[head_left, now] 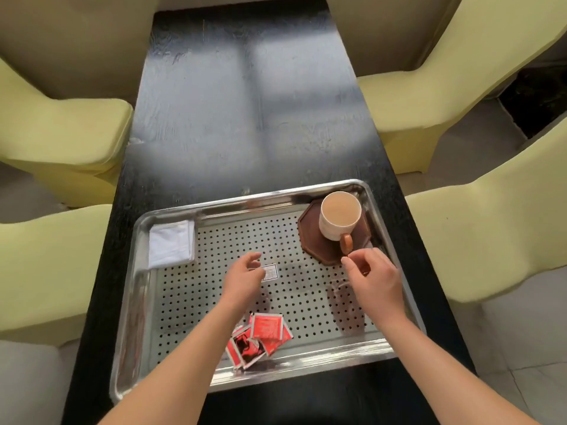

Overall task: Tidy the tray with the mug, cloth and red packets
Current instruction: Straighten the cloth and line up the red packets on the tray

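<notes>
On the dark surface (245, 118), a perforated tray (129, 302) holds a full mug (337, 219) on a coaster (313, 240) far right, a folded cloth (171, 246) far left and red packets (264, 335) heaped near; mid-tidy, the left hand (245, 277), grip spread, hovers over a stray pale tag (270, 271), seemingly next to lift, while the right hand (377, 280) pinches its grip beside the mug's handle (on what, I cannot tell).
</notes>
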{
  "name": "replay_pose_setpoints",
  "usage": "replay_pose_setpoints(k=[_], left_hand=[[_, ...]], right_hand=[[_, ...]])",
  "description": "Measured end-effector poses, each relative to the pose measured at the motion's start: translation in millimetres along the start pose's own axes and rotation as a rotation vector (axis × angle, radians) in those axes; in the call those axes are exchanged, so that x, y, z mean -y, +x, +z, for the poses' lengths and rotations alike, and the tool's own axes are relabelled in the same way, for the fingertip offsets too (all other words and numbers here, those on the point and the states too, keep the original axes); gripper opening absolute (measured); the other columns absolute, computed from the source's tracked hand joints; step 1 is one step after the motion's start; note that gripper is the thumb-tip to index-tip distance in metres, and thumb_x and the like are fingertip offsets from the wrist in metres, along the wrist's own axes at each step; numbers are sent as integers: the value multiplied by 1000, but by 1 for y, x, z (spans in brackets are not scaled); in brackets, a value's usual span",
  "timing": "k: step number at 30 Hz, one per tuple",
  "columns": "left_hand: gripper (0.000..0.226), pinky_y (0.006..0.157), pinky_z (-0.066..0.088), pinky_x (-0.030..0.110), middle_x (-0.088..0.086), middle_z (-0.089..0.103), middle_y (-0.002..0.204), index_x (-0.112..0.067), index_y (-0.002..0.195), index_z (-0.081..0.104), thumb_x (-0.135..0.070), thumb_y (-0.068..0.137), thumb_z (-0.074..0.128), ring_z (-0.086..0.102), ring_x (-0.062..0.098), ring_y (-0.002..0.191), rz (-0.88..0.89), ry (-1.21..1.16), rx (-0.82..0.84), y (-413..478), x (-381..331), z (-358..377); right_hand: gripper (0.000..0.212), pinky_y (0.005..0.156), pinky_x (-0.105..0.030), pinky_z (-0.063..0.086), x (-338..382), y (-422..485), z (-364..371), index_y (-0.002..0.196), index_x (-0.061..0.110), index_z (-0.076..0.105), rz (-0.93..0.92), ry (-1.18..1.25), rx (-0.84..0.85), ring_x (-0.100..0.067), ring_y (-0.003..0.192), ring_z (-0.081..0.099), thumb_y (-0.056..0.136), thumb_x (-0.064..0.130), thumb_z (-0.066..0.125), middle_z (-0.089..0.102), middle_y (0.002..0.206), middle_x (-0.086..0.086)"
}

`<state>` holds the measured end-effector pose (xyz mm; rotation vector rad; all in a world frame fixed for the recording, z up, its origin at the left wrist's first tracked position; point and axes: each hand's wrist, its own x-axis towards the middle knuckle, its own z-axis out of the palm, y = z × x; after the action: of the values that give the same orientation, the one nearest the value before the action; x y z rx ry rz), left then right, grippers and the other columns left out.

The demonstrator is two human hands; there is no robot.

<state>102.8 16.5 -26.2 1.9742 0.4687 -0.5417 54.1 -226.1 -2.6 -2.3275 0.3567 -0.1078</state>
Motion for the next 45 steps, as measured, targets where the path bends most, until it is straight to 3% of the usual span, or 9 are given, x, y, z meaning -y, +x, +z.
replay_pose_setpoints(k=[5, 11, 16, 26, 32, 35, 37, 42, 45], left_hand=[[39, 88, 55, 39, 1, 67, 113, -20, 131, 61, -13, 93, 58, 64, 14, 98, 13, 236, -52, -32, 46, -31], [43, 84, 50, 32, 2, 59, 111, -22, 125, 64, -42, 87, 69, 61, 15, 96, -2, 529, -55, -63, 89, -39], [52, 82, 51, 33, -1, 53, 112, -29, 119, 63, -56, 76, 74, 61, 17, 95, -47, 622, -62, -68, 99, -33], [45, 91, 53, 36, 4, 59, 122, -22, 120, 68, -18, 77, 82, 63, 18, 100, -58, 432, 2, -60, 104, -18], [42, 80, 50, 24, -1, 71, 114, -24, 118, 70, -16, 78, 79, 64, 11, 92, -54, 421, -8, -59, 105, -16], [39, 83, 54, 28, 0, 73, 110, -24, 116, 70, -12, 79, 78, 66, 12, 91, -71, 381, 0, -60, 104, -17], [33, 83, 57, 32, 0, 74, 105, -23, 110, 72, -8, 80, 76, 68, 13, 88, -83, 341, 4, -60, 104, -19], [29, 71, 60, 31, -1, 70, 96, -21, 106, 72, -2, 85, 69, 69, 10, 80, -121, 187, -3, -60, 106, -35], [27, 75, 61, 41, 1, 70, 96, -22, 102, 71, 0, 86, 66, 71, 16, 83, -138, 135, -15, -61, 108, -44]], right_hand=[[3, 73, -22, 48, 12, -34, 28, 91, 21, 70, -68, -46, 231, -5, 82, 59, 92, 24, 70, 65, 88, 9], [33, 88, -30, 51, 33, -61, 77, 121, 24, 67, -81, -202, 601, -8, 98, 61, 91, 38, 68, 65, 108, 9], [51, 96, -36, 46, 43, -68, 109, 133, 30, 56, -212, -419, 720, -16, 124, 46, 86, 47, 68, 54, 130, 9], [25, 79, -34, 49, 39, -75, 120, 114, 19, 63, -377, -575, 663, -21, 105, 56, 92, 33, 65, 57, 110, 2], [24, 71, -33, 47, 30, -83, 117, 111, 16, 60, -484, -615, 634, -21, 99, 54, 90, 24, 67, 59, 107, 0], [15, 68, -33, 47, 31, -85, 117, 108, 14, 61, -535, -636, 599, -22, 94, 57, 94, 19, 58, 63, 101, -3], [16, 71, -31, 47, 33, -82, 112, 107, 17, 64, -438, -550, 563, -20, 93, 60, 96, 21, 52, 66, 98, 0], [17, 55, -25, 42, 25, -65, 91, 113, 27, 67, 123, -169, 388, -7, 69, 62, 98, 27, 59, 63, 77, 12], [28, 75, -30, 52, 11, -64, 83, 120, 26, 62, 128, -362, 501, -13, 91, 61, 93, 29, 65, 66, 103, 6]])
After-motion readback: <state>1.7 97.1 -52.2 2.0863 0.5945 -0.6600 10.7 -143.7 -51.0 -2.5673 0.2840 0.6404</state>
